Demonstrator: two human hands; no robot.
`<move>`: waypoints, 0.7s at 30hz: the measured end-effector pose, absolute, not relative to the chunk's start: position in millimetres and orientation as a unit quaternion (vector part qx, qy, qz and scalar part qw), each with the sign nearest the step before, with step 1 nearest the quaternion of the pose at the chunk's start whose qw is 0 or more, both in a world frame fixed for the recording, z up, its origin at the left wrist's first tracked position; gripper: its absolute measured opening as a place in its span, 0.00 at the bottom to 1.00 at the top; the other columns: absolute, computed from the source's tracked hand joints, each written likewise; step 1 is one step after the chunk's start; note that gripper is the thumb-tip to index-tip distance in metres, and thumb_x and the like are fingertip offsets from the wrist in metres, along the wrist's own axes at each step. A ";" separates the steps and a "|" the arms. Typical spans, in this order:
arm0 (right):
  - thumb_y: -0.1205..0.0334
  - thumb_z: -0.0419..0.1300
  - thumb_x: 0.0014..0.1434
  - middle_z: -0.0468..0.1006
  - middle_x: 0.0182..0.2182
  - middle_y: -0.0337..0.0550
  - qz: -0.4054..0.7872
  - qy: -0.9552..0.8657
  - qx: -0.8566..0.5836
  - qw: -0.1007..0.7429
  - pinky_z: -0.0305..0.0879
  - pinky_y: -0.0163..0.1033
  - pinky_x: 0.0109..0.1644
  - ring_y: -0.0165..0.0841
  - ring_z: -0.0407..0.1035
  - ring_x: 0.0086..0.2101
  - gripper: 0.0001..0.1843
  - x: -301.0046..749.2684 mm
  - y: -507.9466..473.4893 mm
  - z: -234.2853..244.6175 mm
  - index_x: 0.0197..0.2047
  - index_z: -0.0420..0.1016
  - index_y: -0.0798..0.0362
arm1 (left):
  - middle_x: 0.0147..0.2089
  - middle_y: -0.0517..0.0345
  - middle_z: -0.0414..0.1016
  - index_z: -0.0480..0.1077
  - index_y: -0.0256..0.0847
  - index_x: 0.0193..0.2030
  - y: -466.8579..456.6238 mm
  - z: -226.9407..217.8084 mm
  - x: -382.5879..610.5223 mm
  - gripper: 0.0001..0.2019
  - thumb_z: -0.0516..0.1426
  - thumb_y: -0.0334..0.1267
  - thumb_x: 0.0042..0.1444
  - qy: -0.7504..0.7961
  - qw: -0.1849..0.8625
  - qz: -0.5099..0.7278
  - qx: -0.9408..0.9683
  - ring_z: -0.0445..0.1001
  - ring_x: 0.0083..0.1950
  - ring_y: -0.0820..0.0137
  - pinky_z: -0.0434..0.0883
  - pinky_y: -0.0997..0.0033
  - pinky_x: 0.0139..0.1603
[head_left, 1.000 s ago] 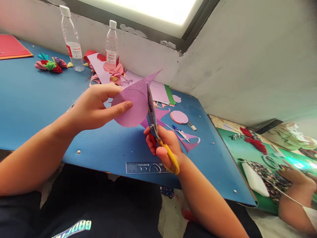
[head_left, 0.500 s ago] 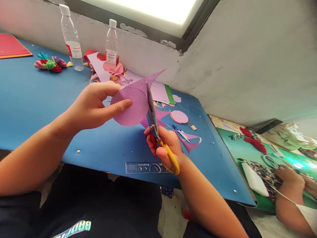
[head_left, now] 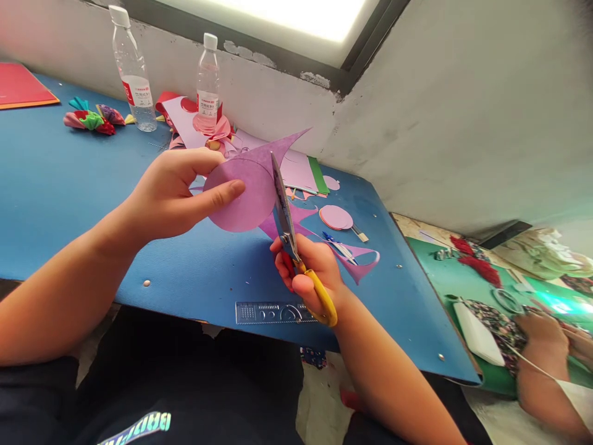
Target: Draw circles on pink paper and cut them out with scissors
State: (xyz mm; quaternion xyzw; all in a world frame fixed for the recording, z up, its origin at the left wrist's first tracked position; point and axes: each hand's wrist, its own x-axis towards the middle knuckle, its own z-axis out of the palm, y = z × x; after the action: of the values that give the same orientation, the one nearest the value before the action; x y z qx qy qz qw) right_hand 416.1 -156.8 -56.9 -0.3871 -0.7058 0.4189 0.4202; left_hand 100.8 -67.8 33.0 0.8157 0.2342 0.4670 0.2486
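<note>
My left hand pinches a sheet of purple paper, thumb on the front and fingers behind it. A drawn circle outline shows on the paper, its lower edge cut round and a pointed offcut rising at the upper right. In my right hand is a pair of scissors with yellow and red handles, blades pointing up along the circle's right edge. A curled purple strip hangs behind my right hand. Below it, a clear plastic ruler lies by the table's front edge.
Two water bottles stand at the back of the blue table. Cut paper discs, a brush and pens lie on the right. Folded colourful pieces rest at the left. Another person's hands work at a green table.
The purple paper and my left hand have shifted slightly left and up. The scissor blades look a little closer together. The purple strip has swung slightly to the right.
</note>
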 end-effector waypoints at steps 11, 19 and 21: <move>0.03 0.71 0.68 0.73 0.29 0.32 0.403 -0.725 -0.360 0.426 0.60 0.38 0.24 0.33 0.64 0.25 0.52 415.7 -154.5 -55.9 0.57 0.85 0.47 | 0.31 0.64 0.67 0.72 0.48 0.34 -66.7 28.7 100.7 0.21 0.71 0.47 0.79 0.226 0.234 0.490 0.809 0.63 0.33 0.69 0.64 0.58 0.37; 0.02 0.73 0.65 0.73 0.29 0.33 0.418 -0.712 -0.372 0.423 0.57 0.38 0.24 0.33 0.64 0.25 0.53 413.5 -156.3 -52.2 0.56 0.86 0.48 | 0.33 0.58 0.70 0.72 0.49 0.34 -72.4 33.9 100.1 0.24 0.71 0.57 0.79 0.263 0.259 0.474 0.800 0.64 0.36 0.64 0.63 0.55 0.35; 0.02 0.73 0.64 0.73 0.30 0.34 0.422 -0.709 -0.376 0.421 0.59 0.38 0.24 0.33 0.64 0.26 0.54 414.0 -156.7 -52.0 0.56 0.86 0.48 | 0.33 0.58 0.70 0.71 0.50 0.34 -73.3 33.9 100.2 0.27 0.72 0.61 0.79 0.266 0.259 0.477 0.797 0.64 0.36 0.62 0.63 0.54 0.35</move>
State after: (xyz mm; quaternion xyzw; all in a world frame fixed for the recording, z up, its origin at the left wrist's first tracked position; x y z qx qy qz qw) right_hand 414.0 -156.7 -52.0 -0.3756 -0.7093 0.4225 0.4211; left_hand 100.2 -73.3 33.9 0.7966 0.2664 0.4765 0.2595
